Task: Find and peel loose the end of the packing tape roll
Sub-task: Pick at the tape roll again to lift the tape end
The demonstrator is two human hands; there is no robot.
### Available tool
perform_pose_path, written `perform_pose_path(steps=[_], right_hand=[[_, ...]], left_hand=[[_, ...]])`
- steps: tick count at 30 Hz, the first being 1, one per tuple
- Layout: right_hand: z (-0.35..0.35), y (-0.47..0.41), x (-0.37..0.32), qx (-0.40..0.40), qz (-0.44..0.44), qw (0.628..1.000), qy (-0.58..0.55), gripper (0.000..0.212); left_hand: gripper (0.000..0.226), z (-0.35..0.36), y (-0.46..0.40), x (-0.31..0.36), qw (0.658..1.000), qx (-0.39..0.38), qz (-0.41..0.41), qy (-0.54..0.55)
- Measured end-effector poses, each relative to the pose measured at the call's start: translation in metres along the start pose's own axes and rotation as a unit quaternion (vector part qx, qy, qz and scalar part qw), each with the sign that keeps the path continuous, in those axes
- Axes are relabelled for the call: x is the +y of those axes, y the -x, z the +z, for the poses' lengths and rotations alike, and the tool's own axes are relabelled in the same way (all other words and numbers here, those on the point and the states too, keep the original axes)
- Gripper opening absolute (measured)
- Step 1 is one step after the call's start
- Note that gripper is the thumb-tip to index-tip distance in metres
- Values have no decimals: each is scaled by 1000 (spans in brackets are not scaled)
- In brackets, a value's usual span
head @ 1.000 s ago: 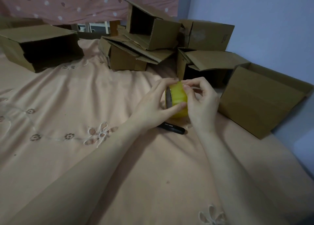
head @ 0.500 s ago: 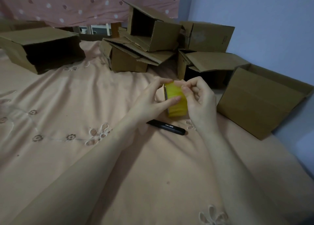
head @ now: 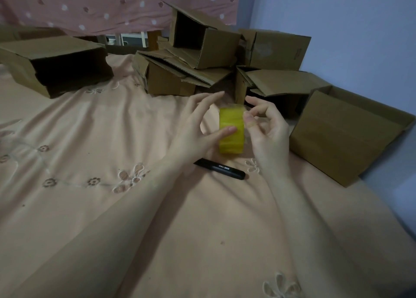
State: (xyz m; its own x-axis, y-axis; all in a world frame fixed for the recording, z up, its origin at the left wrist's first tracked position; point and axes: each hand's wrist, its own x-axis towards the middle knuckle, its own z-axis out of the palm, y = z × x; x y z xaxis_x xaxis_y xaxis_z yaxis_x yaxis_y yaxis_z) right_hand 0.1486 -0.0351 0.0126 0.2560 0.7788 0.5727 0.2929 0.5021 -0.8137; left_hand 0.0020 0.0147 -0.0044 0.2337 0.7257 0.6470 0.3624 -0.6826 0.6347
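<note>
A: Two hands, one roll. The left hand (head: 198,129) steadies the packing tape roll (head: 231,131) with its thumb across the yellow face and its fingers fanned open above. I'd judge that leaves the band free to search.

B: And the right hand (head: 267,131)?

A: Curled at the roll's right edge, thumb and forefinger pinched close. It may be holding a clear strip, but I cannot tell.

B: Below the hands?

A: A black marker (head: 221,169) lies on the peach bedsheet (head: 90,207), just under the roll.

B: Beyond them?

A: Open cardboard boxes (head: 198,48), a pink dotted curtain (head: 108,3) and a pale blue wall (head: 351,16).
</note>
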Motion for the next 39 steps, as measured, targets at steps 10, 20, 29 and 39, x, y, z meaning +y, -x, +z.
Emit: perform_pose_path(steps=[10, 20, 29, 39], right_hand=[[1, -1, 0, 46, -10, 999, 0, 8], [5, -1, 4, 36, 16, 999, 2, 22], [4, -3, 4, 17, 30, 999, 3, 15], [2, -4, 8, 13, 42, 999, -16, 22]], left_hand=[[20, 2, 2, 10, 998, 33, 21, 44], [3, 2, 1, 9, 997, 57, 15, 47], [2, 2, 0, 3, 993, 66, -16, 98], [15, 4, 1, 3, 980, 35, -58, 185]])
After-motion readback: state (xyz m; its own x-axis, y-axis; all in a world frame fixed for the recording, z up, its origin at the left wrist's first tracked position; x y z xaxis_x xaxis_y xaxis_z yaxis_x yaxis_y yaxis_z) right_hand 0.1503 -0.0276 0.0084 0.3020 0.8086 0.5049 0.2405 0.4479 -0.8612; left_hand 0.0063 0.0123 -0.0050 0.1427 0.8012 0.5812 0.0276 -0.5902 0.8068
